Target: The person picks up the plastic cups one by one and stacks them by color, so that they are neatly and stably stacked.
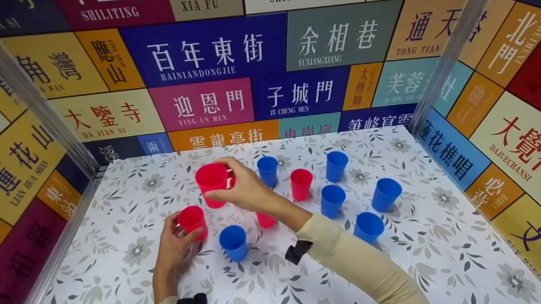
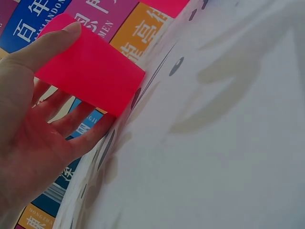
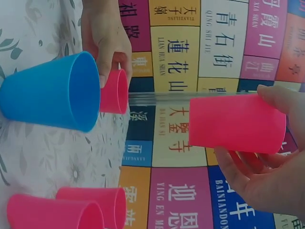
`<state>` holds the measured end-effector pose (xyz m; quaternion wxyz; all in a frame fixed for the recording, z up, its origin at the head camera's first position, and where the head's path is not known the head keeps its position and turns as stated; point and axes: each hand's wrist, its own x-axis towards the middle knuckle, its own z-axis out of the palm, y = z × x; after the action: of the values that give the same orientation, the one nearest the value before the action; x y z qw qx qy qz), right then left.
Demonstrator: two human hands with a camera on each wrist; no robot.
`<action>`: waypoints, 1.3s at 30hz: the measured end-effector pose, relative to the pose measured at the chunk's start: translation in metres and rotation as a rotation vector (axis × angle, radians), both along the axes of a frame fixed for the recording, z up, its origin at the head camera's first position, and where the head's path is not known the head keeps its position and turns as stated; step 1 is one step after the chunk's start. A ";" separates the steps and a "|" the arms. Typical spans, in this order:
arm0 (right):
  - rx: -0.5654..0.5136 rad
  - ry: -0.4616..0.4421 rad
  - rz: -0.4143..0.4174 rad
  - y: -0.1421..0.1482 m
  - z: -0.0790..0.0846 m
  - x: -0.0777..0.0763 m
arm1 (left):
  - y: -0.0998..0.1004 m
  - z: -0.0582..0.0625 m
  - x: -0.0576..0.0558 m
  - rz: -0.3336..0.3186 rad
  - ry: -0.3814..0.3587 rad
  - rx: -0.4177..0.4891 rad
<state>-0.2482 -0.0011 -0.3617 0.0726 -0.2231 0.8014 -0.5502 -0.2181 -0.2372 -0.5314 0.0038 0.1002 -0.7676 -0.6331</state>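
Note:
My left hand (image 1: pixel 171 247) grips a red plastic cup (image 1: pixel 193 223) at the left of the table, thumb on the near side. In the left wrist view this cup (image 2: pixel 90 67) sits between the thumb and the spread fingers, its base close to the tabletop. With thumb and fingers, my right hand (image 1: pixel 244 185) holds another red cup (image 1: pixel 212 185) in the air. The right wrist view shows that cup (image 3: pixel 236 123) well above the table. A blue cup (image 1: pixel 233 244) stands upright just right of the left hand's cup.
A red cup (image 1: pixel 266 220) is partly hidden by the right forearm; another red cup (image 1: pixel 302 185) stands beyond it. Several blue cups (image 1: pixel 333 201) stand upright on the right and back of the flower-patterned table (image 1: pixel 133 228). Sign-printed panels (image 1: pixel 204 51) border the table at back and sides.

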 end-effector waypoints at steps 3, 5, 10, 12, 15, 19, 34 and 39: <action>0.025 0.002 0.008 -0.012 -0.001 0.000 | 0.000 0.000 0.001 -0.005 0.008 -0.006; 0.045 0.001 0.010 -0.020 -0.003 -0.001 | 0.000 -0.001 0.001 -0.012 0.017 -0.011; 0.089 -0.026 0.019 -0.040 -0.013 -0.004 | 0.001 -0.002 0.003 -0.011 0.002 -0.020; 0.110 -0.045 0.014 -0.046 -0.018 -0.006 | 0.001 -0.002 0.003 -0.011 -0.008 -0.017; 0.142 -0.070 0.007 -0.055 -0.025 -0.010 | 0.001 -0.002 0.003 -0.013 -0.003 -0.008; 0.170 -0.085 0.005 -0.064 -0.035 -0.013 | 0.000 -0.003 0.003 -0.015 0.005 -0.005; 0.245 -0.098 -0.018 -0.082 -0.060 -0.016 | 0.000 -0.005 0.003 -0.027 0.098 -0.005; 0.268 -0.126 -0.040 -0.084 -0.065 -0.018 | -0.001 -0.005 0.003 -0.035 0.068 0.007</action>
<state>-0.2659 -0.0855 -0.4270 0.1409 -0.1604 0.8659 -0.4524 -0.2152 -0.2378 -0.5360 0.0183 0.0653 -0.7663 -0.6389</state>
